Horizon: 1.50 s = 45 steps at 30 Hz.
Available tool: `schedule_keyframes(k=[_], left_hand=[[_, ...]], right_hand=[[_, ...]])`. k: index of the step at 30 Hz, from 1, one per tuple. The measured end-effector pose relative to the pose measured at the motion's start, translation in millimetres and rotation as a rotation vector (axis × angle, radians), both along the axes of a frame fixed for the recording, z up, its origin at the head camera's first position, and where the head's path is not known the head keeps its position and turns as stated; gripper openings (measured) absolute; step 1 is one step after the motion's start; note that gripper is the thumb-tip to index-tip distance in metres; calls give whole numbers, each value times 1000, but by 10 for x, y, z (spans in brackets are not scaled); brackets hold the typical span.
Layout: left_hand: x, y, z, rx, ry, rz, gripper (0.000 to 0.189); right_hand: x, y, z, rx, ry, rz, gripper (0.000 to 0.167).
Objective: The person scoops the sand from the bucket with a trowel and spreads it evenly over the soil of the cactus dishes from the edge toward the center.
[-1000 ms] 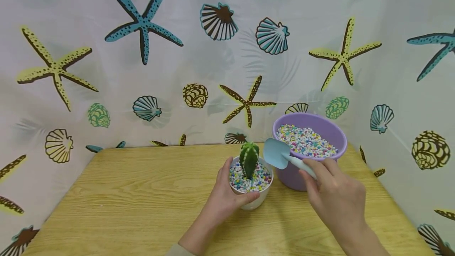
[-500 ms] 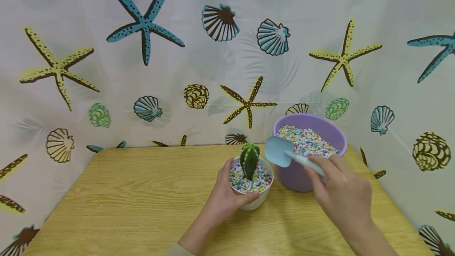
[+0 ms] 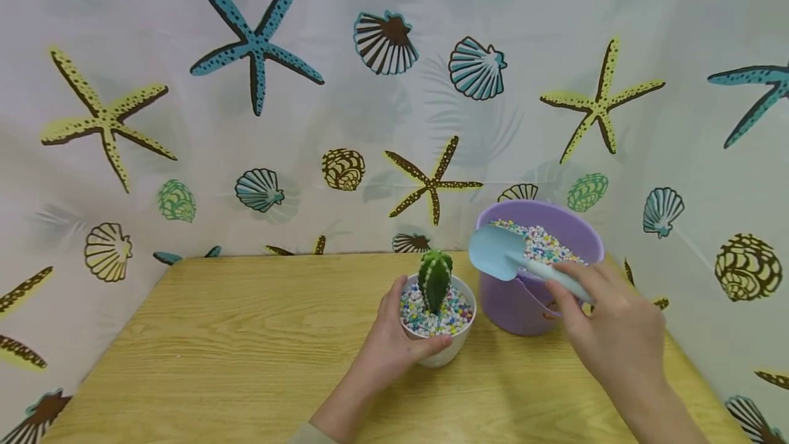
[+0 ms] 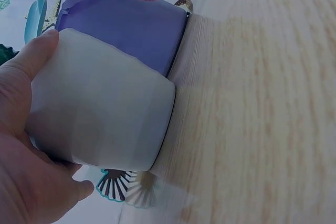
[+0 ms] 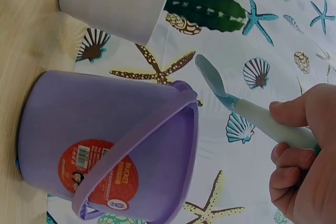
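Observation:
A green cactus (image 3: 435,282) stands upright in a white pot (image 3: 445,355), ringed by multicoloured pebbles (image 3: 419,312). My left hand (image 3: 394,342) grips this pot, thumb at the near side of its rim and fingers round the left. In the left wrist view, the pot's plain wall (image 4: 105,103) faces the camera. My right hand (image 3: 616,324) holds a light blue toy shovel (image 3: 498,252) by its pale handle. The shovel's blade overlaps the left rim of the purple bucket (image 3: 518,303) in the head view; the right wrist view shows the blade (image 5: 210,74) apart from the bucket's rim.
The bucket holds more multicoloured pebbles (image 3: 545,244) and has a swing handle (image 5: 136,145) and a red label (image 5: 100,174). It stands on a wooden table (image 3: 246,334), right of the pot. A cloth (image 3: 308,115) printed with starfish and shells hangs behind and beside the table.
My right hand has moved rightward with the shovel, its blade shifting from beside the pot to over the bucket's left rim. My left hand stays on the pot.

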<state>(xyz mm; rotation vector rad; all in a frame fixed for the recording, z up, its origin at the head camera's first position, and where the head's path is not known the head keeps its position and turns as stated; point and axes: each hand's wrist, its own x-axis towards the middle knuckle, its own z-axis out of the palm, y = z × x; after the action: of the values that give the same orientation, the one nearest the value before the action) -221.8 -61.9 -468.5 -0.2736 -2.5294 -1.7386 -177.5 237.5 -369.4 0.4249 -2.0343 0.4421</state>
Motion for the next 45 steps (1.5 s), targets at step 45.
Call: schedule_keyframes(k=[45], left_hand=[[36,-66,-27,-44,-23,7,132]], right_hand=[[-540,793,113,-121,-634,-202,45]])
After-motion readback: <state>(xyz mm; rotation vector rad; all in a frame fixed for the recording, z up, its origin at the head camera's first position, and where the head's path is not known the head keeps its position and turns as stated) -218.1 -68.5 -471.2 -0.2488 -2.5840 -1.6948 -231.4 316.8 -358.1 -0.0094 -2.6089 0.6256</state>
